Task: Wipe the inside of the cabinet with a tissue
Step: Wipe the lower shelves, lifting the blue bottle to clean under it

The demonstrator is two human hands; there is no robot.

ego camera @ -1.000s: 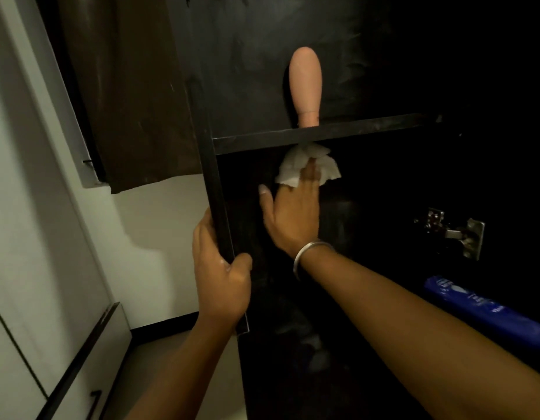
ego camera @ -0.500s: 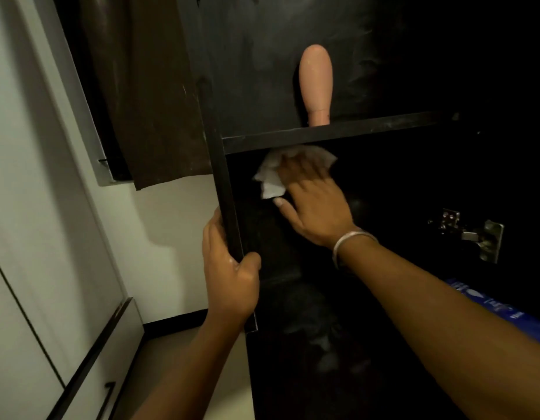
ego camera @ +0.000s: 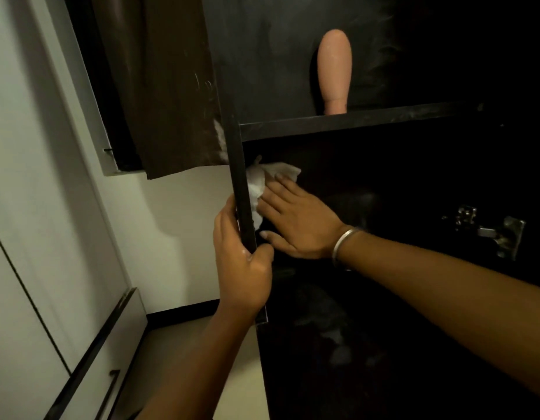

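White tissue [ego camera: 271,177] lies pressed flat under the right hand [ego camera: 299,221], fingers outstretched, against the dark inner wall of the cabinet [ego camera: 414,177] just below its shelf [ego camera: 353,121], beside the left frame edge [ego camera: 243,189], which the left hand [ego camera: 243,265] grips with fingers wrapped around it.

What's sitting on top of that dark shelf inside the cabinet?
On the shelf stands one pinkish, bulb-shaped object, upright against the back wall. Its base is hidden behind the shelf's front edge, and the shelf's right end is too dark to tell whether anything else is there.
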